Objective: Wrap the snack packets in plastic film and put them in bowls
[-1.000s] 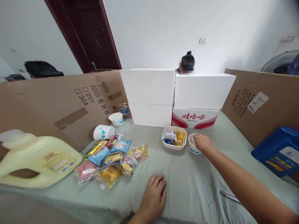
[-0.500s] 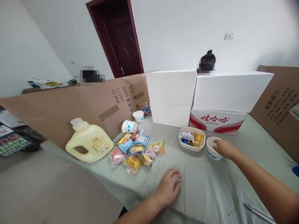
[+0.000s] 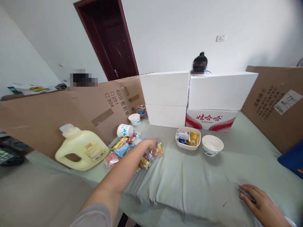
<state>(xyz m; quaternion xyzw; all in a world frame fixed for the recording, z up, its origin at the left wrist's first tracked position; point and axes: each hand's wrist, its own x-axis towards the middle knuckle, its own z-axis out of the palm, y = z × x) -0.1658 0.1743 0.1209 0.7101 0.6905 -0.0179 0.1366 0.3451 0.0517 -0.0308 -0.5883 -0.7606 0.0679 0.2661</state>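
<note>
My left hand (image 3: 151, 145) reaches over the pile of wrapped snacks. Its fingers are curled down onto a yellow snack packet (image 3: 159, 150) at the pile's right side; the fingertips are partly hidden. Under and beside my forearm lie a blue packet (image 3: 121, 150), a pink packet (image 3: 112, 160) and several others. Lower right, my right hand (image 3: 259, 200) rests on the cloth with thumb and forefinger apart, over a dark, thin thing that is mostly hidden. A white paper bowl (image 3: 212, 147) with a blue leaf print stands upright beside an oval tray (image 3: 187, 147) of packets.
A pale yellow jug (image 3: 82, 148) lies tilted at the left. Behind the snacks are a tipped paper bowl (image 3: 125, 130) and an upright one (image 3: 134, 119). White boxes (image 3: 167, 104) and cardboard panels (image 3: 104, 107) wall the far side. A blue object (image 3: 292, 159) is at the right edge.
My left hand has moved from the table's front up to the snack pile. My right hand has let go of the paper bowl and come down to the lower right. The view has turned rightward.
</note>
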